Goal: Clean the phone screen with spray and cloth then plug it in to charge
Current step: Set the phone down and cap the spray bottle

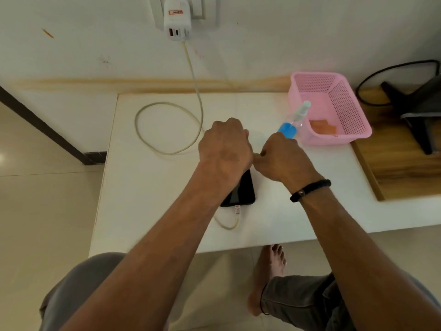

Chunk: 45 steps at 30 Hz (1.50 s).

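A black phone (241, 191) lies flat on the white table (148, 187), screen up. A pale charging cable (167, 152) is plugged into its near end and loops back to the white wall charger (177, 22). My left hand (225, 149) covers the phone's far end, fingers curled down over it. My right hand (282, 160) sits just to the right, closed around a spray bottle (292, 124) with a blue label. The bottle tilts toward the pink basket (358, 120). An orange cloth (323, 127) lies inside the basket.
The basket stands at the table's back right, near the wall. Right of the table is a wooden surface (401, 173) with a black stand (415, 115) and a black cord. My knees and a bare foot (269, 275) are below the table's front edge.
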Each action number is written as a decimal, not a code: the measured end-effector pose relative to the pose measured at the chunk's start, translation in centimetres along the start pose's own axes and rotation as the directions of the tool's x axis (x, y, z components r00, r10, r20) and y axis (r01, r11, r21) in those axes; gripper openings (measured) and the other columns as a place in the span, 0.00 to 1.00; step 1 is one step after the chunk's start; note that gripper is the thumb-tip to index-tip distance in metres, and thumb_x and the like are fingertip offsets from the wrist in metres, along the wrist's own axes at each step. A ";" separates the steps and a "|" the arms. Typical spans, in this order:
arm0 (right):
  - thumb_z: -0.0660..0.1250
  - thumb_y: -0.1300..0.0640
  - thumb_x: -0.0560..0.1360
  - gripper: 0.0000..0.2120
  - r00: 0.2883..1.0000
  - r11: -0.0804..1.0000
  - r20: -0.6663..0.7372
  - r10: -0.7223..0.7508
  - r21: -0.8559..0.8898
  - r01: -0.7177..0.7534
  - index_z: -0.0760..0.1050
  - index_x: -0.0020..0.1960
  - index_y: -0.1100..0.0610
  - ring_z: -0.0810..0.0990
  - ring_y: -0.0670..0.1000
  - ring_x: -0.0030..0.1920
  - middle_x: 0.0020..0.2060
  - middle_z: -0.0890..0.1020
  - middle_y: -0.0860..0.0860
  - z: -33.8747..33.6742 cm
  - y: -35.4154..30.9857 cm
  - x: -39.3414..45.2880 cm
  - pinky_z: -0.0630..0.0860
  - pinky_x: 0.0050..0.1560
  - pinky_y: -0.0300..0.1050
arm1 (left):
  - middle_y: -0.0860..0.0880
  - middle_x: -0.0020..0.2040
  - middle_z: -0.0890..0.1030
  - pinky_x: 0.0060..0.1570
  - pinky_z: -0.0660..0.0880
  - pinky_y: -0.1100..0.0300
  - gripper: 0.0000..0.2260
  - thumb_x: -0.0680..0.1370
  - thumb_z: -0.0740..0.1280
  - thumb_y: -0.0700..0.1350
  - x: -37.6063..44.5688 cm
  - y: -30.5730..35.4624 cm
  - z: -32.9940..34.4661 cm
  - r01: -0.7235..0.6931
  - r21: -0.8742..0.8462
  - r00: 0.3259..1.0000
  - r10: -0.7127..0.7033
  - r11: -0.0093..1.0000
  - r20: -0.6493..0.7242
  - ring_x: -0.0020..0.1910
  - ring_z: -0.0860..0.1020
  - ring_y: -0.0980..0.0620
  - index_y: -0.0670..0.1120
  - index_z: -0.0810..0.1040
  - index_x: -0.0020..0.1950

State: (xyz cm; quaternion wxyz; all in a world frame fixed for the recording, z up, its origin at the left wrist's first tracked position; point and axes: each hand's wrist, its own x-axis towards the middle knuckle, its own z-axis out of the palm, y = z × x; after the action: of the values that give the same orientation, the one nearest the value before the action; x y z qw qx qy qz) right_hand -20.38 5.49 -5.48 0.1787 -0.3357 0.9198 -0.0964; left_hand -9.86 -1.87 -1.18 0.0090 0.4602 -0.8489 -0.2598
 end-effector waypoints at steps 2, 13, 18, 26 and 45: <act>0.71 0.42 0.75 0.18 0.997 0.995 -0.001 0.072 -0.067 -0.072 0.71 0.43 0.55 0.83 0.58 0.42 0.41 0.81 0.55 -1.0 1.9 0.4 0.81 0.44 0.49 | 0.41 0.61 0.77 0.46 0.68 0.55 0.15 0.85 0.60 0.49 0.4 1.3 0.4 -0.052 -0.061 0.999 0.052 0.997 0.007 0.59 0.79 0.41 0.41 0.74 0.67; 0.79 0.37 0.68 0.32 0.960 0.977 -0.256 0.115 0.205 -0.062 0.73 0.61 0.55 0.80 0.54 0.49 0.51 0.79 0.50 -4.4 6.1 1.1 0.79 0.48 0.51 | 0.46 0.70 0.79 0.67 0.75 0.51 0.21 0.84 0.64 0.47 0.8 4.9 3.3 -0.312 -0.425 0.950 0.267 0.850 -0.164 0.66 0.77 0.47 0.47 0.70 0.77; 0.78 0.47 0.73 0.26 0.951 0.953 -0.308 0.021 0.293 0.074 0.76 0.67 0.56 0.84 0.51 0.53 0.57 0.84 0.53 -4.3 5.5 1.4 0.77 0.50 0.45 | 0.48 0.67 0.82 0.65 0.77 0.53 0.18 0.84 0.65 0.46 1.0 6.0 3.3 -0.428 -0.476 0.902 0.335 0.768 -0.271 0.64 0.80 0.50 0.48 0.74 0.75; 0.79 0.43 0.70 0.22 0.890 0.853 -0.456 -0.002 0.464 0.239 0.83 0.58 0.56 0.83 0.44 0.41 0.46 0.85 0.46 -5.5 5.2 1.3 0.79 0.41 0.31 | 0.53 0.58 0.86 0.59 0.78 0.65 0.21 0.79 0.62 0.34 3.5 4.4 1.3 -0.303 -0.577 0.953 0.235 0.758 -0.192 0.57 0.83 0.58 0.52 0.81 0.67; 0.83 0.45 0.68 0.21 0.846 0.444 -0.365 0.388 0.879 0.176 0.83 0.53 0.57 0.87 0.50 0.50 0.49 0.88 0.50 -7.3 6.5 2.0 0.86 0.52 0.54 | 0.43 0.71 0.76 0.69 0.68 0.49 0.23 0.84 0.62 0.54 5.0 -0.4 1.5 -0.140 0.072 0.988 0.144 0.988 -0.054 0.72 0.70 0.42 0.48 0.68 0.78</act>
State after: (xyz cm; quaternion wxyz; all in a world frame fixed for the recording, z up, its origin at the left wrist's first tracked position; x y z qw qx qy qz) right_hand -28.46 9.53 -1.25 0.0783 -0.0906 0.7612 -0.6374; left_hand -12.86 -5.35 -3.76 0.0370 0.4061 -0.8873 -0.2156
